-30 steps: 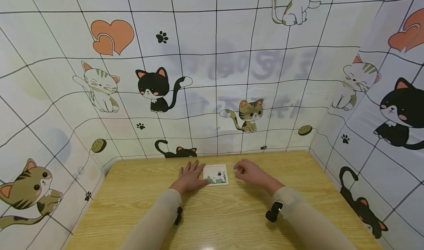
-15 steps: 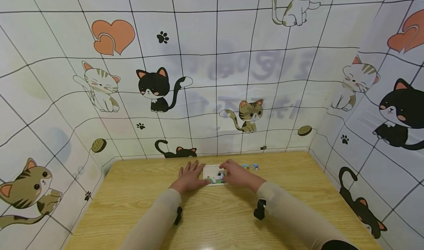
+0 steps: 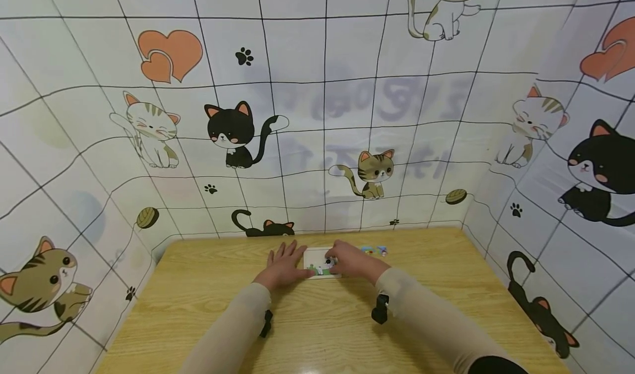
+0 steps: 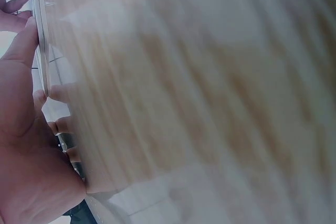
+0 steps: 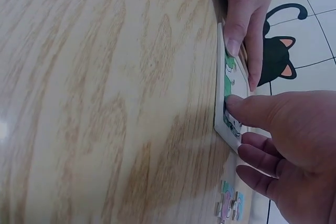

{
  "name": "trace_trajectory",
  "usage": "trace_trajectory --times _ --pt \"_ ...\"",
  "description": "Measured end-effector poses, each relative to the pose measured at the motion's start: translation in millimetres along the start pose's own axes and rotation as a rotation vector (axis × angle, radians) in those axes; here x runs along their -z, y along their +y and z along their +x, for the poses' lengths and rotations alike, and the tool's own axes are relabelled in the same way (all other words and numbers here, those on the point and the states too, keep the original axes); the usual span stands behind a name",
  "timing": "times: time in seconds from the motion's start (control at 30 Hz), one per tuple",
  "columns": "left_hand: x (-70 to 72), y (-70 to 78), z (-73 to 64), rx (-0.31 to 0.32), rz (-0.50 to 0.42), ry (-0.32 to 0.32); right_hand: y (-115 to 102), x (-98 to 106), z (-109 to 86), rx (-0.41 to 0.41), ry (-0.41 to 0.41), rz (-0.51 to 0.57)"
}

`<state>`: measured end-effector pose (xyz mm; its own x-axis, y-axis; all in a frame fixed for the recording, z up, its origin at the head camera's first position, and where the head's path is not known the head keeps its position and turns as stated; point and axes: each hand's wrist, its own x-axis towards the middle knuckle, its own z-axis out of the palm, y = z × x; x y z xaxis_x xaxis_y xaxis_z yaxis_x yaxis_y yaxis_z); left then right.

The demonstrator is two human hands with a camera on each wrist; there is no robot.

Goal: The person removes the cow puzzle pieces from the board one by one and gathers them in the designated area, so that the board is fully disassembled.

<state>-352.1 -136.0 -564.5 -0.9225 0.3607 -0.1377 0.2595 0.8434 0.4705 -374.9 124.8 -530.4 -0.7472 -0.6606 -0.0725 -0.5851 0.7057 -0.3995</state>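
Note:
A small white puzzle board (image 3: pixel 313 254) with a printed picture in green, black and white along its lower part lies near the table's far edge. My left hand (image 3: pixel 284 266) rests at its left side, fingers spread and thumb on the lower left corner. My right hand (image 3: pixel 353 260) is over the board's right part, thumb (image 5: pixel 247 109) and fingertips meeting at the black-and-white figure. A puzzle piece pinched there is mostly hidden by the fingers. In the right wrist view the other fingers curl beside the board's edge. Loose colourful puzzle pieces (image 3: pixel 374 250) lie right of the board.
The wooden table (image 3: pixel 317 319) ends just behind the board at a wall cloth (image 3: pixel 297 198) printed with cats and grid lines. The cloth also rises along both sides. Both sleeved forearms reach in from the near side.
My right hand has moved left from the loose pieces onto the board's right part, uncovering the pieces beside it. My left hand has stayed in place.

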Motion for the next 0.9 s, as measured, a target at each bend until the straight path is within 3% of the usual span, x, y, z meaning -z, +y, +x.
trace_trajectory --times 0.6,0.9 --pt "-1.1 -1.5 3.9 0.010 0.022 0.008 9.2 -7.4 -1.0 -0.030 0.032 0.163" --pt "-1.8 -0.3 3.8 0.011 0.014 0.005 10.4 -8.0 -2.3 -0.009 0.068 0.176"
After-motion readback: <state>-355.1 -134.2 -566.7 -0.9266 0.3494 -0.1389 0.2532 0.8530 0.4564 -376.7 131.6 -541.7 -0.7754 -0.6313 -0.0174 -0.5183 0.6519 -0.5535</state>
